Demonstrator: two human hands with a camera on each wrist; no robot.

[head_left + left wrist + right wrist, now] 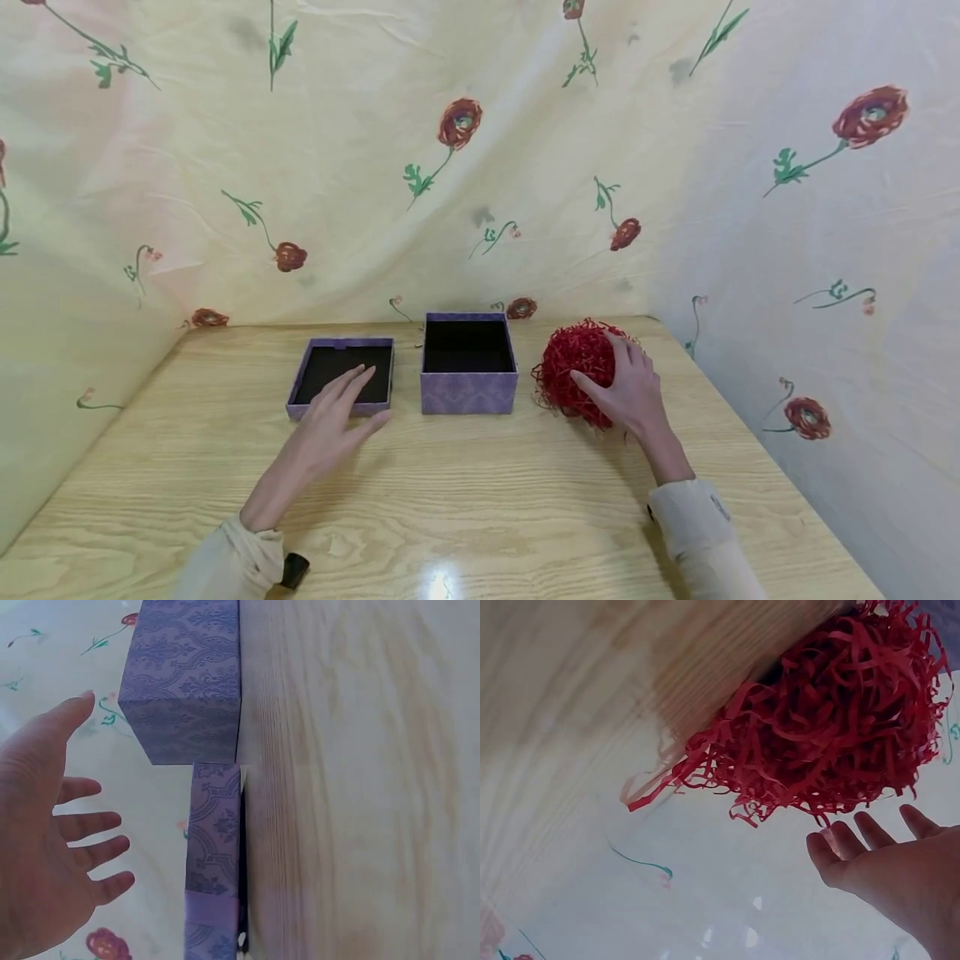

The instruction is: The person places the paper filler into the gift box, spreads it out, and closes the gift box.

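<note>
My left hand (318, 442) hovers over the near edge of a shallow purple box lid (306, 367), fingers extended and thumb out to the side, holding nothing. The lid lies with its black inside facing up. To its right stands the matching deep box (468, 395), open at the top with a dark interior and damask-patterned sides. A loose heap of red shredded paper (572, 367) sits right of the box. My right hand (633, 390) is at the heap's right side, thumb and fingers spread wide; in the right wrist view its fingertips are just beside the red strands (825, 727).
Everything stands on a light wood-grain table (435, 492). A cream cloth (360, 167) with red flowers hangs behind the table and along both sides. A small black item (295, 571) shows by the left cuff.
</note>
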